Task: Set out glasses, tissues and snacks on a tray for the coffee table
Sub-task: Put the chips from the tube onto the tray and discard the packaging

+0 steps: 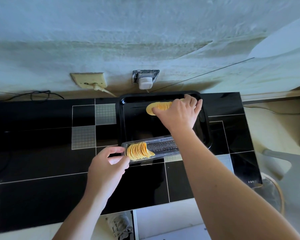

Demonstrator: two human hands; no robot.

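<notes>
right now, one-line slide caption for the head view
Right hand lays stacked crisps on black tray; left hand holds clear insert.

tray [124, 118] left half bare | clear insert [163, 146] blocks near rim

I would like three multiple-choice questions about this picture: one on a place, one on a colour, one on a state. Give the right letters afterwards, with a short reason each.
1. Where does the clear plastic chip container lie?
A. across the near edge of the tray
B. on the floor
C. against the wall

2. What colour is the tray?
A. white
B. black
C. red

3. How full is the chip container?
A. full from end to end
B. empty
C. chips at its left end only

Answers:
1. A: it lies across the tray's near rim, the left hand holding its end.
2. B: it is glossy black.
3. C: the rest is bare; the right hand holds a chip row on the tray.
</notes>
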